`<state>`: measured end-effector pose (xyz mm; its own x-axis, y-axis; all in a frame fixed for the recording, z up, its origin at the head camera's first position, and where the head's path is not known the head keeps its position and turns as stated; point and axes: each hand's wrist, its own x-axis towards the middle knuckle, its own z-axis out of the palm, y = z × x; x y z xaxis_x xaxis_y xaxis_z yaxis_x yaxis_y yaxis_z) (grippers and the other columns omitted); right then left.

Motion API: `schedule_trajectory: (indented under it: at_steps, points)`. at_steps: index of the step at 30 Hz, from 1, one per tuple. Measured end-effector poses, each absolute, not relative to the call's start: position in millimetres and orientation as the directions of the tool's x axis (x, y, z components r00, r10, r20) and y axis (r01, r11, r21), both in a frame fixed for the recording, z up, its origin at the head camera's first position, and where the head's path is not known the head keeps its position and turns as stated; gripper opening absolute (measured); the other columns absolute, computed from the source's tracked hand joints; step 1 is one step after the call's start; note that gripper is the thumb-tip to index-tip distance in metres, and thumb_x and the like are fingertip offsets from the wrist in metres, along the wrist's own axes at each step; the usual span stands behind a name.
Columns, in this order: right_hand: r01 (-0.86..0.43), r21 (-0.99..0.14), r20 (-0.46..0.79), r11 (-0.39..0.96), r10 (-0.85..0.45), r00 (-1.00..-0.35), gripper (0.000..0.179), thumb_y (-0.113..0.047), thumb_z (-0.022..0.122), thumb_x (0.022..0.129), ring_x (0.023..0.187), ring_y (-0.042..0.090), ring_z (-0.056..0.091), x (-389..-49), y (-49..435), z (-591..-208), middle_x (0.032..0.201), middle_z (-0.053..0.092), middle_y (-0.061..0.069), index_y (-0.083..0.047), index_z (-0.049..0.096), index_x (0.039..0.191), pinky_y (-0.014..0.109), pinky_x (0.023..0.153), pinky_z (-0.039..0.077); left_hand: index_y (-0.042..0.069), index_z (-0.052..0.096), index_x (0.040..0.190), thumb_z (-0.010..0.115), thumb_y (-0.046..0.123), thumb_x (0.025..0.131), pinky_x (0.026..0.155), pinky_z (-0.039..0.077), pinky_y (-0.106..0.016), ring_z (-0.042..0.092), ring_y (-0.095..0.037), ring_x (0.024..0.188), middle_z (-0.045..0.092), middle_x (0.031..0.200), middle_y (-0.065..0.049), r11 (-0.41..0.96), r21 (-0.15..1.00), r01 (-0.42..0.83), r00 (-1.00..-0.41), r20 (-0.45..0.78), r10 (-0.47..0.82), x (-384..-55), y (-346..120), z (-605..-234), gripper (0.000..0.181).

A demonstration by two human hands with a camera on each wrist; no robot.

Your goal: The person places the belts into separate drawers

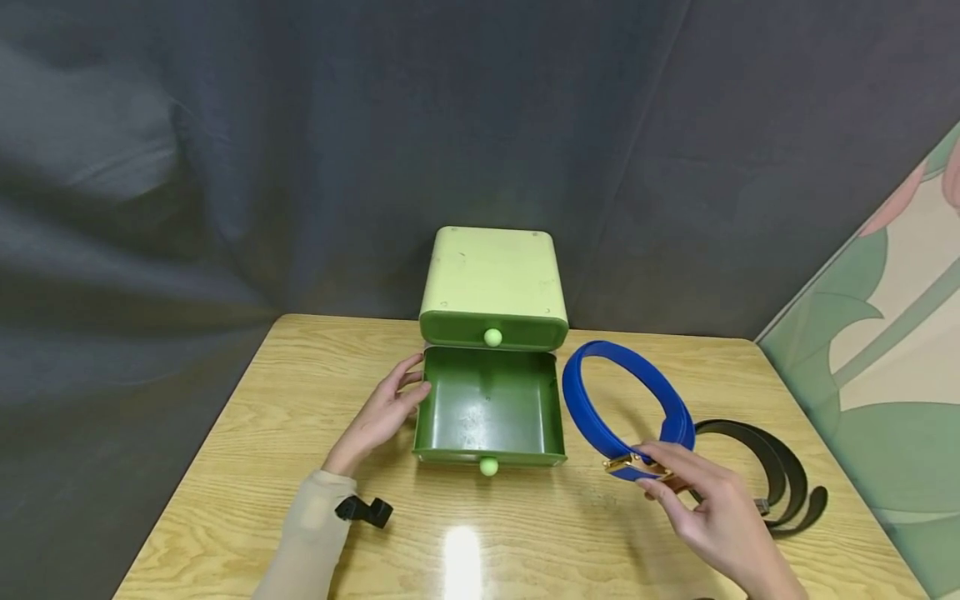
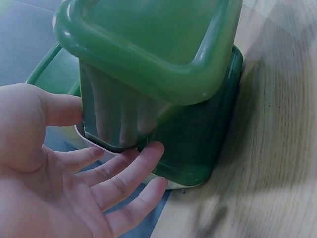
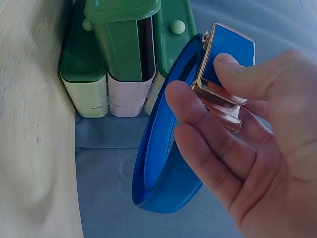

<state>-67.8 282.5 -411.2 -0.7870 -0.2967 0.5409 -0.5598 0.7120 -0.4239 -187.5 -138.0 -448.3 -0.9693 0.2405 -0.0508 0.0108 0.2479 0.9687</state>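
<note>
Tabletop (image 1: 240, 458) below, the right hand (image 1: 712, 500) pinches a blue belt (image 1: 576, 398) right of the drawer (image 1: 487, 408) the relaxed left hand (image 1: 382, 412) touches.

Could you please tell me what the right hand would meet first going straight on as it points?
Probably the open drawer at its right side, though the right hand, holding the blue belt, might pass above it; depth is unclear.

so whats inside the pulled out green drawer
In the head view, the pulled-out drawer shows only its own bare, shiny green interior. Any part of it reaching back beneath the closed upper drawer is covered, so I can't tell what's there.
</note>
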Motion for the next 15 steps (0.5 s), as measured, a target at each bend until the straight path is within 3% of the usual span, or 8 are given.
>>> schedule_trajectory:
  at_steps: [15]
  points:
    - [-0.549, -0.429, 0.511, 0.718, -0.309, -0.802, 0.045, 0.005, 0.087, 0.082, 0.077, -0.004, 0.071, -62.6, 276.5, -406.7, 0.119, 0.079, 0.014, -0.014, 0.079, 0.122, 0.009, 0.064, 0.053, 0.007, 0.021, 0.170, 0.050, 0.022, 0.113, 0.110, 0.054, -0.054, 0.052, -0.048, 0.144, 0.041, 0.164, -0.030, 0.244, 0.970, 0.016, -0.966, -0.048, 0.252, -188.2, -140.5, -448.8, 0.065]
